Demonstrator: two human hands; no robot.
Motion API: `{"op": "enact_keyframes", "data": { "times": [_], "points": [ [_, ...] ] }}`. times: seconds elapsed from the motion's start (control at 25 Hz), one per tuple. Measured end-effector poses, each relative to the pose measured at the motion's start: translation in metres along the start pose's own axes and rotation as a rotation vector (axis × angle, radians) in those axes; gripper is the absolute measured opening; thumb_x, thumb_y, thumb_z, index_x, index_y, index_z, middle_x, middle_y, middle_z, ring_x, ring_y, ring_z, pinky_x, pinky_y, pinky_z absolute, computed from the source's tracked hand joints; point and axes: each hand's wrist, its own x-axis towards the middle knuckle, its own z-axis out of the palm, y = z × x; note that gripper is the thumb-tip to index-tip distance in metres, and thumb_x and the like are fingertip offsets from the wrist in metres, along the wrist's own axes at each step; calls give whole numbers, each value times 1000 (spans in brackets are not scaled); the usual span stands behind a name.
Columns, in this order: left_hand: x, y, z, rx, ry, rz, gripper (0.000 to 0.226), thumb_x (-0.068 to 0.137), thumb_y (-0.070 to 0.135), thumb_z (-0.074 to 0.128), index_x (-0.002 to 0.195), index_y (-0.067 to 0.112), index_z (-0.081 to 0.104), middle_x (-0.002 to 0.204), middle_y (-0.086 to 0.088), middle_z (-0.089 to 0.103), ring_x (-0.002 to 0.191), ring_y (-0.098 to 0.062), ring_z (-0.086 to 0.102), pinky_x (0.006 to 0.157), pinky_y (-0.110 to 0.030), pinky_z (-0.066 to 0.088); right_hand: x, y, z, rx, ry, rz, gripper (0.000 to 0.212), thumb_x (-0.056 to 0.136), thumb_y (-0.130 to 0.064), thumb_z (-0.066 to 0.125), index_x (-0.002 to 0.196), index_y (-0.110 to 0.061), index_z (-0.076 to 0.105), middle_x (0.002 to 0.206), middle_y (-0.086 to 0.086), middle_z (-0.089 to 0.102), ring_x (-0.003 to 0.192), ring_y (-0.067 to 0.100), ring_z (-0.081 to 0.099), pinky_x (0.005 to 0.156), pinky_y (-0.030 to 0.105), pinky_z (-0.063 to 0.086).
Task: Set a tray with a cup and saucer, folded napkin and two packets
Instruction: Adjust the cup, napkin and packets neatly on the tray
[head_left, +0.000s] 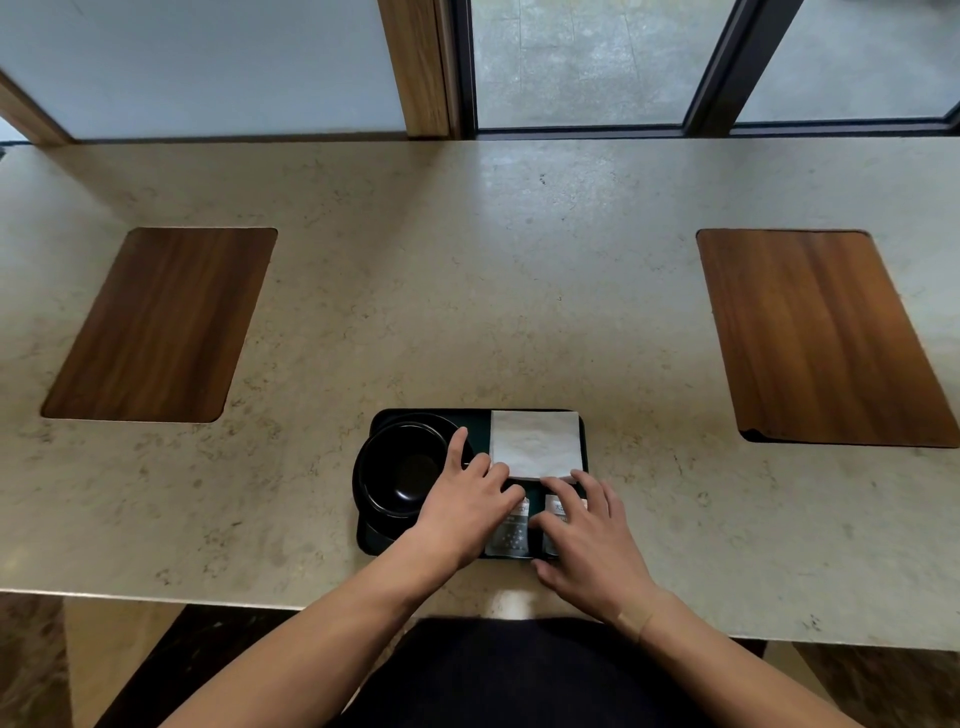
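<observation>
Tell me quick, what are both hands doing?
Left hand: open, fingers flat on the left packet.
Right hand: open, flat on the right packet, holding nothing.

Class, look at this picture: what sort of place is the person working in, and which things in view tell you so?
Probably a café or hotel lounge counter: a long stone counter with inset wooden panels faces floor-length windows, and a black serving tray holds a napkin.

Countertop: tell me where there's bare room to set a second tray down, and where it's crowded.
Bare stone countertop runs wide between the left wooden inlay and the right wooden inlay, beyond the tray. Bare strips also flank the tray. The tray itself is crowded: cup, napkin, two packets, with left hand and right hand over them.
</observation>
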Motion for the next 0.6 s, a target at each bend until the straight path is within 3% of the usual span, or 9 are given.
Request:
{"op": "enact_keyframes", "data": {
  "times": [0.36,0.6],
  "points": [
    [0,0,0,6,9,-4,61,80,20,71,132,23,42,127,-9,48,123,-32,41,112,-65,-6,0,-1,0,-14,-11,10,36,78,-48,60,109,-30,60,151,1,35,141,36,19,113,54,18],
    [-1,-4,-2,-39,75,-4,55,82,15,67,132,21,43,125,-7,51,124,-28,42,112,-61,-8,-1,-2,-13,33,122,42,20,76,-35,70,93,-25,68,129,3,59,127,33,45,99,49,42]
  ]
}}
